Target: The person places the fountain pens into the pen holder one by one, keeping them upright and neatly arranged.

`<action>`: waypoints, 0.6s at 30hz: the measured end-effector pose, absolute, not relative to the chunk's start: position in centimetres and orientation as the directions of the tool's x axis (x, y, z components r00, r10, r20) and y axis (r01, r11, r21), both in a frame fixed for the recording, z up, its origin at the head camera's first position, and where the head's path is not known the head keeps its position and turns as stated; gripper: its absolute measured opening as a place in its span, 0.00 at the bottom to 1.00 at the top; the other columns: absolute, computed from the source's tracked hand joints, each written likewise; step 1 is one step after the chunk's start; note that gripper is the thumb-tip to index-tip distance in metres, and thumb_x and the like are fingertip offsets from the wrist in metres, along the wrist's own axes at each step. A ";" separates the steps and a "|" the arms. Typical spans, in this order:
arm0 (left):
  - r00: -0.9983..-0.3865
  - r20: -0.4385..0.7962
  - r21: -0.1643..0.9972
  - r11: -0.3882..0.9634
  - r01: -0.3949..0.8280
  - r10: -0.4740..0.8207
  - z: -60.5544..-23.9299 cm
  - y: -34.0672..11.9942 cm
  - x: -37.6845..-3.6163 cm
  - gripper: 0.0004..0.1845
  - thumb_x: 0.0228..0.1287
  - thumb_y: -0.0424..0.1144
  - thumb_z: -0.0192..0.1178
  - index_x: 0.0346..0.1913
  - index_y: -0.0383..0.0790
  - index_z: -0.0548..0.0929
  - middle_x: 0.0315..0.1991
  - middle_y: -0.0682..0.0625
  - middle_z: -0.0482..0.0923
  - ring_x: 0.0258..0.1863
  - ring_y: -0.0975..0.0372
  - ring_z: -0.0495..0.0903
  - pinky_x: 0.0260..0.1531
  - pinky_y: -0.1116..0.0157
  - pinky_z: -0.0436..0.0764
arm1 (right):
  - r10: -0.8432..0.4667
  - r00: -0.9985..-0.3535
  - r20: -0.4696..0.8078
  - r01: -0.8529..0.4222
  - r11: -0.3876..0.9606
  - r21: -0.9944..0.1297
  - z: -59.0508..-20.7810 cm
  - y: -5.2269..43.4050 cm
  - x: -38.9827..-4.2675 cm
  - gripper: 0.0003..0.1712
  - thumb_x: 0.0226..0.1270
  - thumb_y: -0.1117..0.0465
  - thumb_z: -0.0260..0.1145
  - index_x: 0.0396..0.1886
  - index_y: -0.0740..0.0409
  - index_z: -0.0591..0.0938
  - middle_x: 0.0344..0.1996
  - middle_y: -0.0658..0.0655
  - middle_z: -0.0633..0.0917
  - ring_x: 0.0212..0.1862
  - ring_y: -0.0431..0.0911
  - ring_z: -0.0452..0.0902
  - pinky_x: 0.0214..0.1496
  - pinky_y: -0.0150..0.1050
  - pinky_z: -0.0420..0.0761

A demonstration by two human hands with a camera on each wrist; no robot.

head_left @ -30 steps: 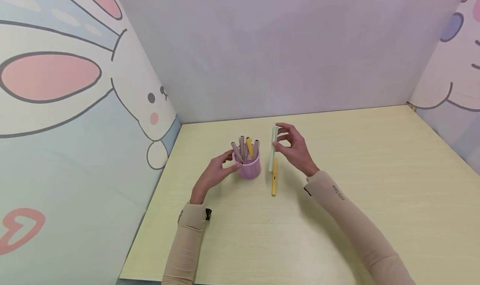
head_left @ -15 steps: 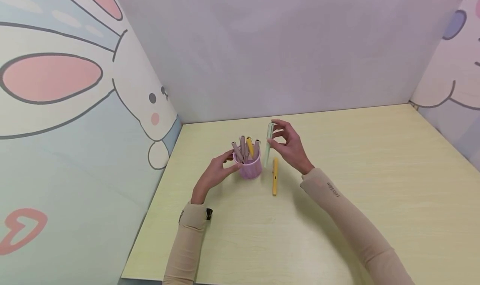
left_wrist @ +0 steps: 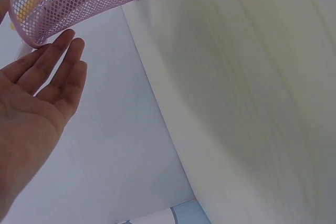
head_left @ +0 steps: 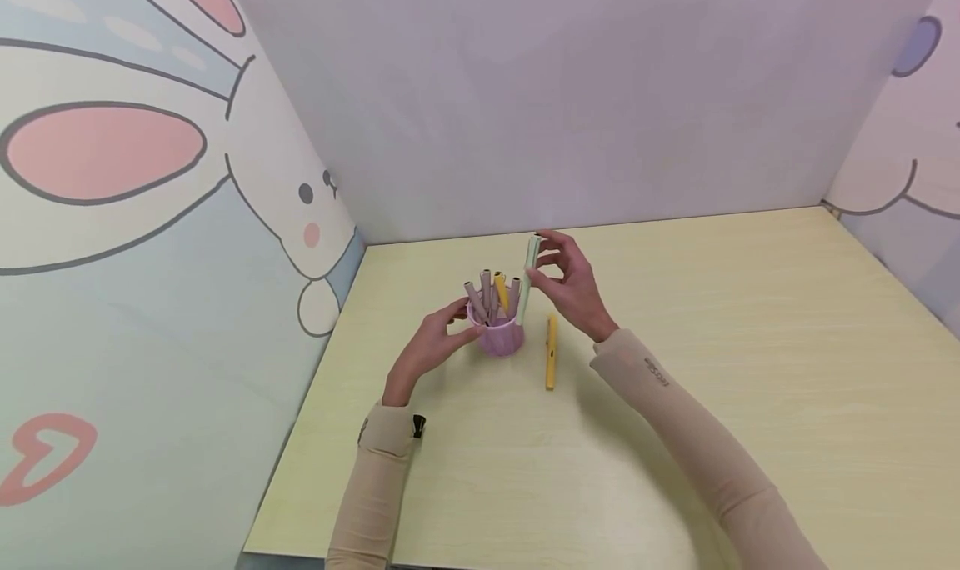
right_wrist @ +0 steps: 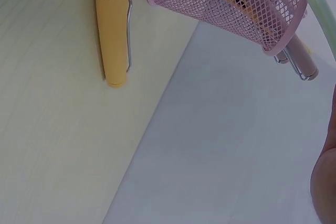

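Note:
A pink mesh pen cup stands upright on the table, holding several greyish-mauve pens and a yellow pen. My left hand holds the cup at its left side, thumb in front and fingers at the rim. Between the thumb and fingers of my right hand a pale green pen is pinched, tilted, its lower end right at the cup's right rim. In the right wrist view that end of the pen overlaps the rim. Another yellow pen lies on the table right of the cup.
The pale wooden table meets a plain light wall behind the cup. A wall with a painted rabbit rises along the left edge, and another painted wall stands at the right.
My right hand has moved left and slightly away from me, bringing the pale green pen from above the loose yellow pen to the cup's rim. The left hand stays at the cup.

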State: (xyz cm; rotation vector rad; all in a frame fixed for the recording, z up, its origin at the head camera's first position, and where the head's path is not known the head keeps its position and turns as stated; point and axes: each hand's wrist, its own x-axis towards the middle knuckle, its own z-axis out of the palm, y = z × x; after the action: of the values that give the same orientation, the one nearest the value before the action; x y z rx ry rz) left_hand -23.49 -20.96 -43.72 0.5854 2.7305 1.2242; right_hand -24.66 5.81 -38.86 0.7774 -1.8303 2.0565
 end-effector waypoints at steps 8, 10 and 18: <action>-0.929 0.057 0.732 0.617 0.289 0.367 -43.7 -20.9 -23.5 0.39 0.73 0.51 0.65 0.79 0.38 0.65 0.66 0.40 0.77 0.66 0.49 0.75 0.67 0.46 0.70 | -0.114 -0.812 0.572 -0.552 -0.165 -0.817 -40.8 5.5 -26.6 0.35 0.66 0.84 0.63 0.72 0.76 0.65 0.55 0.70 0.75 0.48 0.50 0.78 0.42 0.39 0.87; -0.928 0.057 0.732 0.616 0.290 0.369 -43.7 -20.9 -23.5 0.39 0.73 0.51 0.65 0.79 0.37 0.65 0.66 0.40 0.77 0.66 0.49 0.74 0.67 0.47 0.70 | -0.107 -0.805 0.584 -0.564 -0.169 -0.808 -40.9 5.5 -26.7 0.35 0.66 0.84 0.64 0.71 0.74 0.65 0.54 0.67 0.75 0.47 0.50 0.78 0.42 0.41 0.88; -0.925 0.064 0.737 0.607 0.296 0.374 -43.8 -20.9 -23.6 0.38 0.73 0.50 0.65 0.78 0.37 0.66 0.65 0.40 0.78 0.66 0.49 0.75 0.68 0.47 0.70 | -0.086 -0.791 0.605 -0.584 -0.187 -0.790 -41.2 5.2 -27.2 0.34 0.66 0.82 0.65 0.70 0.72 0.67 0.51 0.65 0.76 0.46 0.50 0.80 0.43 0.42 0.88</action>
State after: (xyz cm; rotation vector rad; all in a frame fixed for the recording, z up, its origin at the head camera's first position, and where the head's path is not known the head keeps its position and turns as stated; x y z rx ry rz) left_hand -23.59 -20.85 -43.79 0.5712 2.7282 1.2244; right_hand -27.16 5.19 -41.22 0.7741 -1.7406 2.0440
